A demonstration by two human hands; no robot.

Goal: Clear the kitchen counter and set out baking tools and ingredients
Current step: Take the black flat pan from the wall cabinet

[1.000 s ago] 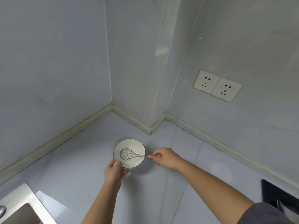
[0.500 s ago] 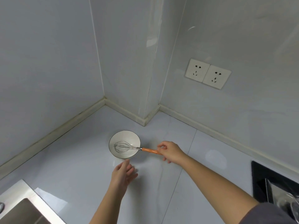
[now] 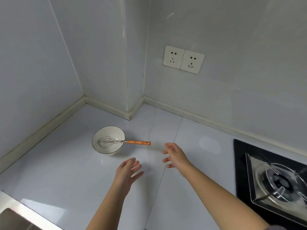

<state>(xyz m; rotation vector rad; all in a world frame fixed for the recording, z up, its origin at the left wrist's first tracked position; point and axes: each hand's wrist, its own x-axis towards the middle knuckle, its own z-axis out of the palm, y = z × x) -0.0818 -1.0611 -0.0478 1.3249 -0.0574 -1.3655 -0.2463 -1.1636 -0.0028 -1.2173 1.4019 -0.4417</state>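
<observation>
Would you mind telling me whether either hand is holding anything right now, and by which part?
Nothing is held: the left hand and right hand are both open, apart from the whisk.

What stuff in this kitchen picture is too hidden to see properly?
Head view, the only one:
Black glass gas stove: cut off by the right and bottom edges; no knobs show.
Dark shape in the bottom-left corner: cut off by the frame, too little to identify.
White dark-rimmed bowl: its own wall hides its base.

Whisk [image 3: 124, 141] lies in bowl [image 3: 108, 131]; left hand [image 3: 127, 171], right hand [image 3: 176, 155] seemingly hover spread-fingered.
</observation>
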